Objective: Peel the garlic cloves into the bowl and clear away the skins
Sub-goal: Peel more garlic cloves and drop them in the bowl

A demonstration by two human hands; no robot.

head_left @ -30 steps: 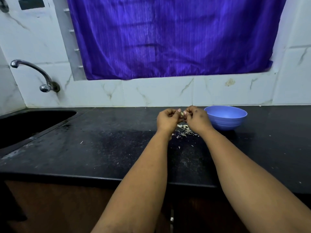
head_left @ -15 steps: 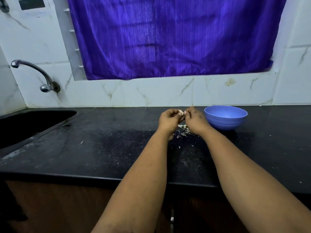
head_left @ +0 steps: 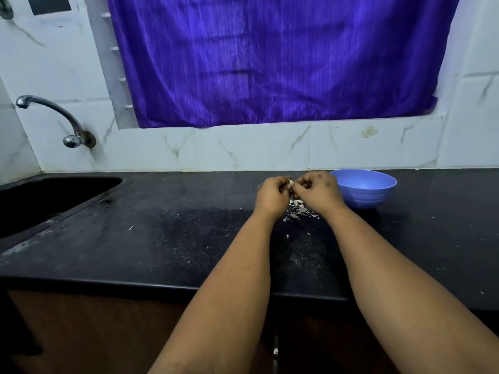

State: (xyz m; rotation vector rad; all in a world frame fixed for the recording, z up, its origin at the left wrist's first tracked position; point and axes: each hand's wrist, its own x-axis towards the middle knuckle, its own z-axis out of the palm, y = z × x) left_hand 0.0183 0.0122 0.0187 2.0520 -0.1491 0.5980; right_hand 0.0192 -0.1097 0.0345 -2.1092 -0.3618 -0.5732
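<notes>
A small pale garlic clove (head_left: 290, 182) sits up in the air between the two hands, just above the counter. The left hand (head_left: 272, 196) has its fingers curled around the clove to keep it from moving. The right hand (head_left: 317, 193) has its fingers bent too, and the tips pinch at the clove's top, most likely pulling at its thin skin. Right under the hands lies a little heap of white skins (head_left: 298, 210) on the black counter (head_left: 162, 238), with a few bits scattered nearby. The blue bowl (head_left: 363, 188) stands just to the right of the right hand, near the wall; what is inside it cannot be seen from here. To do this step well, the left hand should hold firm but not squash the clove, while the right hand picks up a loose edge of skin and pulls it off in strips. It helps to stay over the heap, so that the bits fall in one place. The bare clove then goes a short way right into the bowl.
</notes>
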